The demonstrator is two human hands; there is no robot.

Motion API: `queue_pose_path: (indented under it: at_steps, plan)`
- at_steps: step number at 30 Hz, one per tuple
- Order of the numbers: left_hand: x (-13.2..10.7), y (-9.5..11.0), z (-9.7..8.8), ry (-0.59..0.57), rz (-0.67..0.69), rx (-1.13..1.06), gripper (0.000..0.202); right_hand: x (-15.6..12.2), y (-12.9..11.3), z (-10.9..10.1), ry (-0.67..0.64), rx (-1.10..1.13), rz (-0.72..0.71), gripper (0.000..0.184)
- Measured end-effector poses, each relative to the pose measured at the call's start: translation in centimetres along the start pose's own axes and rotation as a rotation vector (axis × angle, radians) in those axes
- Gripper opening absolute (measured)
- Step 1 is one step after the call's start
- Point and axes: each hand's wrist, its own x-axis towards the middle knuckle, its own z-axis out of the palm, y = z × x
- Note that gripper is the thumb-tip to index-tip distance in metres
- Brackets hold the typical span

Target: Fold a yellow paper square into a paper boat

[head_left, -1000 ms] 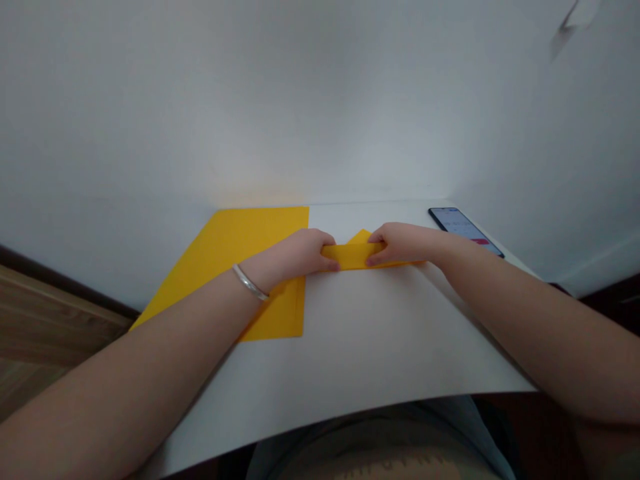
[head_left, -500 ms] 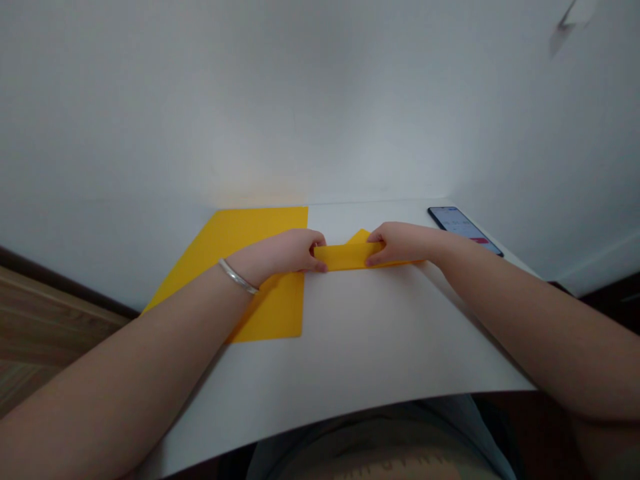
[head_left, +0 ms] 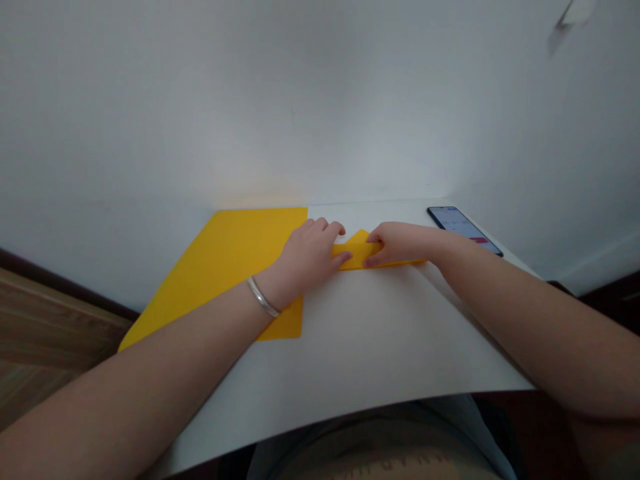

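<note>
A folded piece of yellow paper [head_left: 357, 254] stretches as a narrow strip across the white table, with a pointed corner rising behind its far edge. My right hand [head_left: 393, 241] pinches the strip between thumb and fingers near its middle. Over the strip's left end is my left hand [head_left: 316, 252], wearing a silver bangle on the wrist. Its thumb rests on the paper, while the other fingers are bent and apart from the thumb. That hand hides the strip's left end.
A large flat yellow sheet [head_left: 235, 247] lies on the left of the white table [head_left: 370, 340], partly under my left arm. Toward the back right lies a phone [head_left: 463, 225] with its screen lit. A white wall [head_left: 320, 120] borders the table's far edge.
My left hand has let go of the strip's left end and moved right and over it, its fingers now spread from the thumb. My right hand keeps its pinch in the same place.
</note>
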Motion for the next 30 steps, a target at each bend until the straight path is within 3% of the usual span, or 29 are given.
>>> queue_pose_path:
  at_steps: [4, 9, 15, 24, 30]
  plan:
    - [-0.1, 0.0, 1.4, 0.075, 0.111, 0.064, 0.048, 0.0, -0.1, 0.0, 0.001, -0.019, -0.002, 0.039]
    - [0.3, -0.2, 2.4, -0.053, 0.241, 0.0, 0.049, 0.0, -0.4, -0.1, -0.003, -0.028, -0.022, 0.04]
    - [0.5, -0.6, 3.1, -0.204, 0.197, -0.051, 0.05, 0.3, -0.2, -0.1, -0.026, -0.08, 0.067, 0.042]
    - [0.4, -0.9, 3.4, -0.269, 0.182, -0.034, 0.051, 0.1, 2.2, -0.3, -0.095, -0.144, 0.173, 0.045]
    - [0.2, -1.0, 3.0, -0.239, 0.268, 0.041, 0.056, -0.4, 2.6, -0.3, -0.08, -0.126, 0.179, 0.038]
